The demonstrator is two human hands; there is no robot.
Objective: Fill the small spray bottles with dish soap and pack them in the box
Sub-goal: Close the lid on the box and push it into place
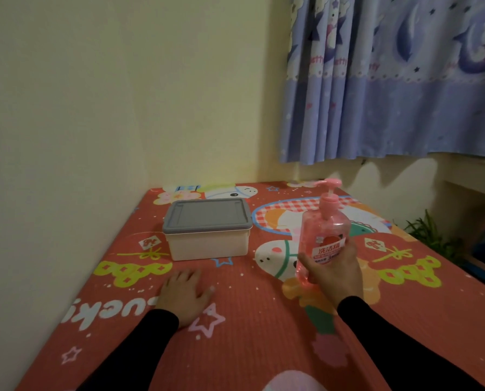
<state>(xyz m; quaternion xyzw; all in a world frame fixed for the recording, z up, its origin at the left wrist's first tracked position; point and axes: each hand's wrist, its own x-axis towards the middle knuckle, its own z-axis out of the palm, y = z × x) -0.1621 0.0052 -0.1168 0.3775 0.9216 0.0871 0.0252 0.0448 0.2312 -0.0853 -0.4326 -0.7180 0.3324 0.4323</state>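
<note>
We could not see inside the cream plastic box (206, 245); its grey rectangular lid (206, 215) was on, so we could not tell the contents. A pale pink shape at the bottom edge was cut off and unidentifiable. Right of the box, our right hand (333, 270) gripped the lower body of the clear pink dish-soap pump bottle (323, 238), upright, label toward us; its base was hidden behind the hand, so contact with the surface could not be told. In front of the box, our left hand (185, 293) rested flat, fingers spread, on the red cartoon-printed mat (249, 320). Beyond the box stood a yellow wall (123, 94); to its upper right hung a blue patterned curtain (390, 80).
</note>
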